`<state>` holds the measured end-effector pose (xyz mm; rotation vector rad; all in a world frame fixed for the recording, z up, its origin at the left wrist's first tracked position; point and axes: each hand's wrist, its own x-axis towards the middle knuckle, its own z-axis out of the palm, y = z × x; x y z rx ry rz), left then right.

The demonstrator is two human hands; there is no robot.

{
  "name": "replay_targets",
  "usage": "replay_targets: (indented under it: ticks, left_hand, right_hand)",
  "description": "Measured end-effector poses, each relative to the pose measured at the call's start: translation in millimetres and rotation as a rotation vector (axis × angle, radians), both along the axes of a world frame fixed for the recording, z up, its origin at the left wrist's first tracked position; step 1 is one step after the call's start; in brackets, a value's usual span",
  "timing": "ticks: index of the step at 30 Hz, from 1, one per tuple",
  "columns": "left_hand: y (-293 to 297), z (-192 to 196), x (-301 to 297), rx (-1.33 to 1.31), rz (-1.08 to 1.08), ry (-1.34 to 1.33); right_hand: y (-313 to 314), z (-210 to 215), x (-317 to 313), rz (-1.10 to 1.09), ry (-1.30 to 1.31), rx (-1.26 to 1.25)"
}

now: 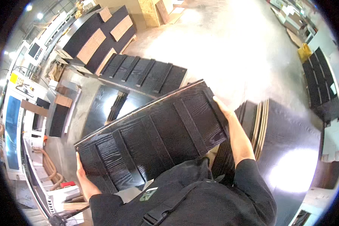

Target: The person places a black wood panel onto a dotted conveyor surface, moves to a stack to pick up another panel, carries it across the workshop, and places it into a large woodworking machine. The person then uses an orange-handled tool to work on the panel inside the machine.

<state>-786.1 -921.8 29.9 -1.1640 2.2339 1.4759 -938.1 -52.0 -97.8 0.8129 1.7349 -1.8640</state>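
A wide black wood-grain panel (138, 130) is held in front of my body, tilted so its right end is farther from me. Several dark strips (119, 148) run across its face, and a pale edge shows along its far side. Around its left end curls my left hand (83, 175), the fingers mostly hidden behind the board. My right hand (223, 108) grips the right end near the far corner, its fingers also largely out of sight. Just beyond the held panel lies another black panel (167, 67) with similar strips across it.
A glossy dark sheet (96, 109) with thin strips on it lies beyond my left hand. Stacked black boards (286, 128) stand close on my right. Farther left are a large black stack (79, 41) and a machine (14, 128) with hoses. Dark boards (318, 75) line the far right.
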Motion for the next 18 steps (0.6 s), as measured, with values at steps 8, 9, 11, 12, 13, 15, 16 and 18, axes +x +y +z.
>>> replay_targets:
  ticks: [8,9,11,12,13,15,16,18]
  left_hand:
    - [58.6,-22.9,-78.1,-0.005,0.116,-0.011]
    - [71.9,-21.0,-106.2,-0.006,0.1,-0.01]
    - [97.0,-23.0,-161.9,0.001,0.061,-0.003]
    - [107.6,-23.9,-189.7,0.004,0.043,0.005]
    - [112.3,-16.7,-206.1,-0.004,0.04,0.007]
    - [128.5,-8.0,-244.3,-0.018,0.037,0.024]
    - [135.0,8.2,-255.3,-0.04,0.043,0.039]
    - [157.5,28.5,-291.5,-0.06,0.035,0.066]
  right_hand:
    - [28.9,57.0,-143.3,0.194,-0.152,-0.068]
    - [49.6,40.5,-157.3,0.168,-0.115,-0.061]
    - [83.9,10.9,-181.6,0.13,-0.061,-0.052]
    - [100.5,-1.8,-190.6,0.117,-0.071,-0.072]
    - [103.9,-1.4,-201.2,0.123,-0.089,-0.108]
    - [125.1,5.1,-225.1,0.127,-0.079,-0.116]
    - [127.6,12.6,-239.6,0.138,-0.071,-0.128]
    - [152.4,23.7,-262.0,0.136,0.0,-0.105]
